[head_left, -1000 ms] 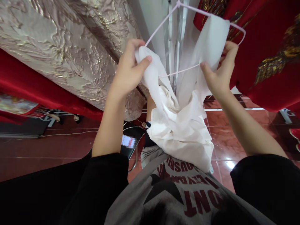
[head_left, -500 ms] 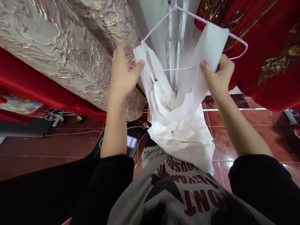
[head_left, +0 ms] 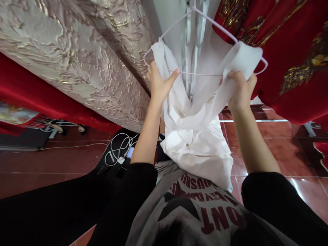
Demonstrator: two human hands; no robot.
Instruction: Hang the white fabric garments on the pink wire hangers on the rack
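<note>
A white sleeveless garment [head_left: 189,136] hangs by its two wide straps from a pale pink hanger [head_left: 215,24], its lower part bunched against my lap. My left hand [head_left: 160,83] is around the left strap near the hanger's left end, the thumb laid over the front and the fingertips partly hidden behind the cloth. At the other side, my right hand [head_left: 241,89] grips the right strap below the hanger's arm, with fingers bent into the fabric. That strap's top is folded over the hanger.
Textured pink-gold cloth [head_left: 77,61] hangs close on the left, and red cloth with gold sequins [head_left: 292,68] on the right. Metal rails [head_left: 197,41] stand behind the hanger. A black seat [head_left: 102,177] at left holds a white cable [head_left: 120,152] and a phone [head_left: 130,152].
My left hand has moved right and closed round the left strap. My right hand has shifted its grip, and the right strap's top has slid outward along the hanger.
</note>
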